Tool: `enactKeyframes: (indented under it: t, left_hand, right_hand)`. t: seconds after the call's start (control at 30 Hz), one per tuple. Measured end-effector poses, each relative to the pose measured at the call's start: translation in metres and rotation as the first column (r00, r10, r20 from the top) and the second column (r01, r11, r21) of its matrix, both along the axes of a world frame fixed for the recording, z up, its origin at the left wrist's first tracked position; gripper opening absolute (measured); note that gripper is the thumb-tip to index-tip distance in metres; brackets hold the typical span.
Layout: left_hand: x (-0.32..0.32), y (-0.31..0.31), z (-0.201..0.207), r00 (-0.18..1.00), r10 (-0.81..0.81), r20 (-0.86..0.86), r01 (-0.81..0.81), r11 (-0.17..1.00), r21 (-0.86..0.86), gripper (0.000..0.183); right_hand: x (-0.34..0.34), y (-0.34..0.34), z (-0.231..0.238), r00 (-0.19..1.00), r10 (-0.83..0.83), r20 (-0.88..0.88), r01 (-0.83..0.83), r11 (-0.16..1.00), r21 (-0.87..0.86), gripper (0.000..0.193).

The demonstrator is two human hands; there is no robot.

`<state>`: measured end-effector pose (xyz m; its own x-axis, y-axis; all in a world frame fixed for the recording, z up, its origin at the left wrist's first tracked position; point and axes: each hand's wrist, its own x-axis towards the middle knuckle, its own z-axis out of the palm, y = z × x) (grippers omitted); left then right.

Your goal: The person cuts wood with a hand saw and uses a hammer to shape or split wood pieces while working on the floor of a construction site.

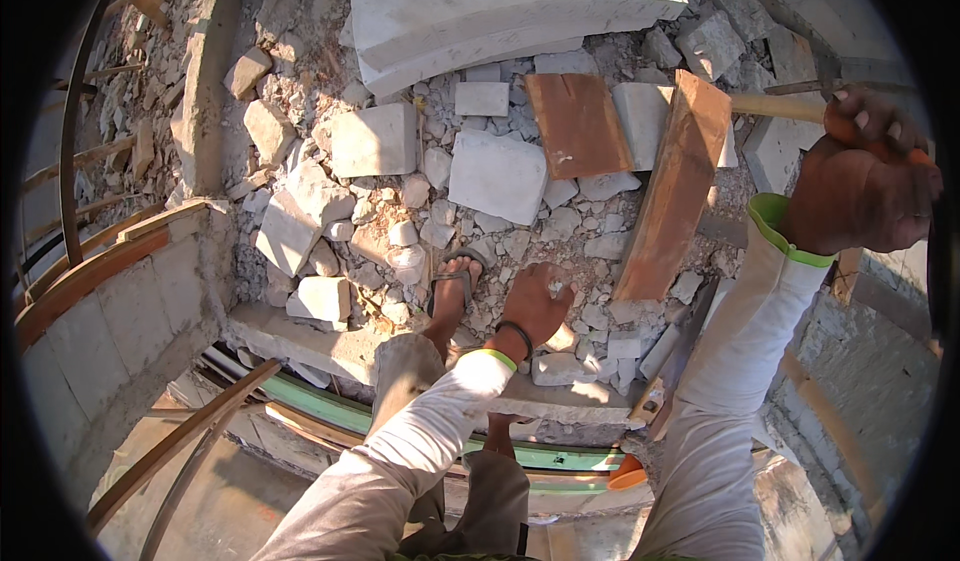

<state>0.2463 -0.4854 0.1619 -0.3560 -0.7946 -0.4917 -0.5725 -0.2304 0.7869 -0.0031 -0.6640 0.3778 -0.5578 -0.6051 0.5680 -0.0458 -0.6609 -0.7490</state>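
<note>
My right hand (860, 186), raised at the right, is closed around an orange handle (840, 126); the rest of that tool is hard to make out against the rim. My left hand (536, 306), with a dark band at the wrist, is low over the rubble (585, 246). Its fingers are curled, and a small whitish bit shows at the fingertips, too small to name. A long reddish-brown board (672, 191) leans between my hands. Beyond it lie a shorter brown board (578, 124) and a flat white block piece (497, 175).
My sandalled foot (455, 283) stands on the rubble beside a low concrete ledge (300, 341). A large curved white slab (500, 21) lies at the far side. Broken blocks (374, 141) are scattered around. Block walls (120, 301) rise left, and an orange-handled item (628, 473) lies below the ledge.
</note>
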Motion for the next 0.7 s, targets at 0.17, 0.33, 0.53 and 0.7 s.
enactKeyframes:
  t: [0.17,0.33,0.53,0.7]
  left_hand:
    - [-0.02,0.036,-0.002,0.998,-0.001,-0.066,-0.008,0.991,-0.136,0.037]
    - [0.024,0.048,-0.003,0.997,0.066,0.045,-0.057,0.984,-0.167,0.038]
    - [0.017,0.071,-0.01,0.997,0.078,0.019,-0.072,0.97,-0.233,0.039]
    - [-0.004,0.086,0.004,0.998,0.058,-0.026,-0.061,0.993,-0.098,0.038]
  right_hand:
    - [-0.034,0.16,-0.326,0.753,0.489,-0.44,0.557,-0.118,0.822,0.036]
    - [0.029,0.151,-0.299,0.896,0.356,-0.265,0.281,0.008,0.96,0.033]
    - [0.046,0.215,-0.307,0.997,0.068,0.031,-0.032,0.009,0.999,0.024]
    - [0.056,0.292,-0.354,0.995,0.001,-0.104,0.104,0.078,0.992,0.022]
